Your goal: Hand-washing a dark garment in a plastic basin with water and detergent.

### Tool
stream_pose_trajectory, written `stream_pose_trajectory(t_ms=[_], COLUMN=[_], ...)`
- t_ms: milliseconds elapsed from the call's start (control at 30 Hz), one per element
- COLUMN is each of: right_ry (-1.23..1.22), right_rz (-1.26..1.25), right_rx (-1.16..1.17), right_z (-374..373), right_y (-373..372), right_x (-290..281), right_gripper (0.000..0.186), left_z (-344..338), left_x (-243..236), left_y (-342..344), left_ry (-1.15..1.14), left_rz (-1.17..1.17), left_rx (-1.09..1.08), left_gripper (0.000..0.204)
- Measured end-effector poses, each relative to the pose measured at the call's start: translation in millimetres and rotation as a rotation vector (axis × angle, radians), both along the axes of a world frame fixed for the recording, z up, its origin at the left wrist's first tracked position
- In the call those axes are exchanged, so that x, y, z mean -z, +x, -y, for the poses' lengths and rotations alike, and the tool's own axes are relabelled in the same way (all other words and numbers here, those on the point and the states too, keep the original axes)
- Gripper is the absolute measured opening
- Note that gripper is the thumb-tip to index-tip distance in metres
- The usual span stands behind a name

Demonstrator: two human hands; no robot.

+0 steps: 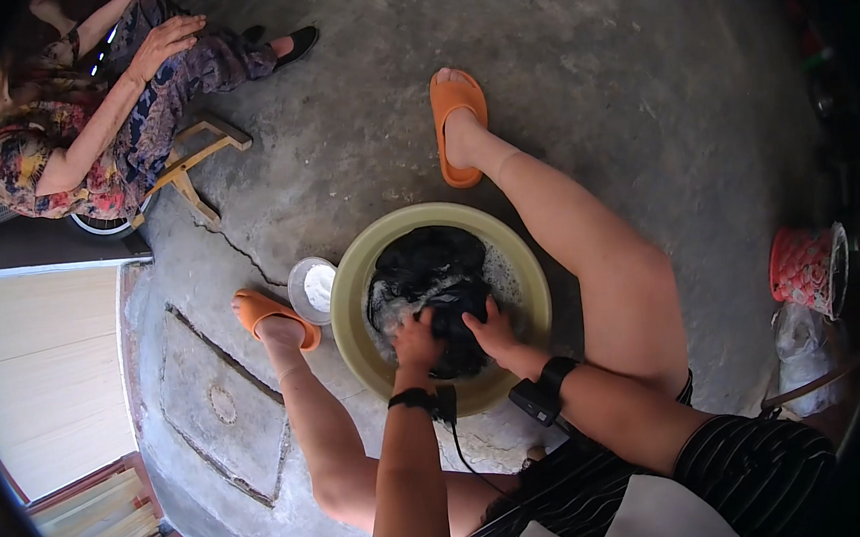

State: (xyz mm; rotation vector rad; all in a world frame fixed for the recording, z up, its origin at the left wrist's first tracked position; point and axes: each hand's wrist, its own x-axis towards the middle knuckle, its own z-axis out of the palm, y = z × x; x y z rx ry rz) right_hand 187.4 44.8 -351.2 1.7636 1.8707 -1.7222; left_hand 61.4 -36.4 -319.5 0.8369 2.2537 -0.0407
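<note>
A round, pale yellow-green basin (345,314) stands on the floor between my legs. Soaked black cloth (436,255) lies in its sudsy water, bunched up, with white foam around it. My left hand (416,342) is at the near left part of the cloth, fingers curled into it and partly hidden. On the near right side, my right hand (495,332) grips the same cloth, thumb toward the left hand. Both wrists wear black straps with small devices, and a cable hangs from the left one.
A clear bowl of white powder (319,287) touches the basin's left side. My feet wear orange slippers (457,117). Another person (72,144) sits at the far left by a wooden stool (184,171). A red patterned bucket (807,270) stands at the right.
</note>
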Motion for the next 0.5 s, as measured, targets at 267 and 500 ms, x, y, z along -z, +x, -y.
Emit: stream_pose_trajectory(t_ms=[267, 500], right_ry=[-1.196, -1.208], right_rz=[-0.569, -0.997], right_rx=[0.384, 0.383], right_z=[-50, -12], right_y=[-2, 2], right_x=[-39, -13], right_gripper=[0.07, 0.027], left_z=[-28, -20], left_x=[-88, -103], left_y=[57, 91], left_ry=[0.65, 0.912], left_rz=[-0.047, -0.021], left_rx=[-0.005, -0.288], left_gripper=[0.049, 0.044])
